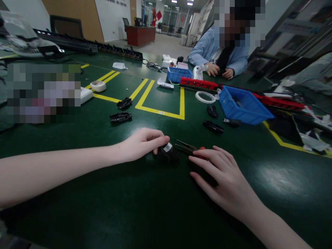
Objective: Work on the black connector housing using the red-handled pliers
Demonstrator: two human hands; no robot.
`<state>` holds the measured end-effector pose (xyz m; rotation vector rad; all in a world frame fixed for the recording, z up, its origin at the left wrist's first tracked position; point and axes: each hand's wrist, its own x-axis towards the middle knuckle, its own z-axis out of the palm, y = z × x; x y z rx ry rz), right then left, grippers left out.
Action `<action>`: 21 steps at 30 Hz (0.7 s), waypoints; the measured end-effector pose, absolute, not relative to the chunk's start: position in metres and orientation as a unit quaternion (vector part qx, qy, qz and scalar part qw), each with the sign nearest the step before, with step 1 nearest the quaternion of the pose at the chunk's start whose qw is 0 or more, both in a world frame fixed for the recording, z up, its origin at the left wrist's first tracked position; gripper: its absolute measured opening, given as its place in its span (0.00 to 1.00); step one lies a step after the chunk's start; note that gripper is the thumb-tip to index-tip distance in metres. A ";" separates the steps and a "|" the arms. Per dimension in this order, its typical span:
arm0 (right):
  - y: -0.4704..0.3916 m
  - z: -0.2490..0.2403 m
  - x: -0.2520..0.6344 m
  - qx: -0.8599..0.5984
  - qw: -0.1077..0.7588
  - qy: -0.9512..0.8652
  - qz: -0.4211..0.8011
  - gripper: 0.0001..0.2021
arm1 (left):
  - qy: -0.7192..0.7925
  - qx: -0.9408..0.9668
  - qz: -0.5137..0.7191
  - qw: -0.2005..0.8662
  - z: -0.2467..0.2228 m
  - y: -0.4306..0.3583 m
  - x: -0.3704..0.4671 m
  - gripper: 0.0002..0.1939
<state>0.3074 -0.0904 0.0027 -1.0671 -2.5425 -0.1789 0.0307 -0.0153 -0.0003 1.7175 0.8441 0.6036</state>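
My left hand [149,141] has its thumb and fingers closed on a small black part [169,152] with a white label, low over the green table. Just right of it, long-nosed pliers [188,147] with red on the handles point their thin tips toward the black part. Over the handles lies my right hand [218,169], palm down, its fingers spread and touching the pliers without wrapping round them. The palm hides most of the handles.
Black shell pieces [121,117] lie ahead on the left and others [213,126] on the right. Behind are a blue bin [243,107], tape rolls [205,97], a smaller blue bin [178,74] and red strips [199,83]. A person in a blue jacket [240,52] sits across the table.
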 end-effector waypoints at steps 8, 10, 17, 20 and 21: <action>-0.091 0.004 0.287 -0.385 0.184 -0.903 -0.044 0.13 | 0.362 0.577 0.394 0.617 -0.008 -0.007 0.028 0.17; -0.088 0.006 0.280 -0.390 0.178 -0.902 -0.052 0.13 | 0.357 0.560 0.406 0.628 -0.008 -0.007 0.029 0.16; -0.068 0.008 0.253 -0.361 0.173 -0.915 -0.040 0.12 | 0.357 0.597 0.410 0.589 -0.005 -0.005 0.034 0.13; -0.062 0.006 0.248 -0.327 0.167 -0.926 -0.091 0.13 | 0.321 0.605 0.411 0.601 -0.006 -0.004 0.035 0.12; -0.061 0.005 0.247 -0.311 0.154 -0.930 -0.123 0.14 | 0.308 0.605 0.412 0.608 -0.007 -0.004 0.035 0.12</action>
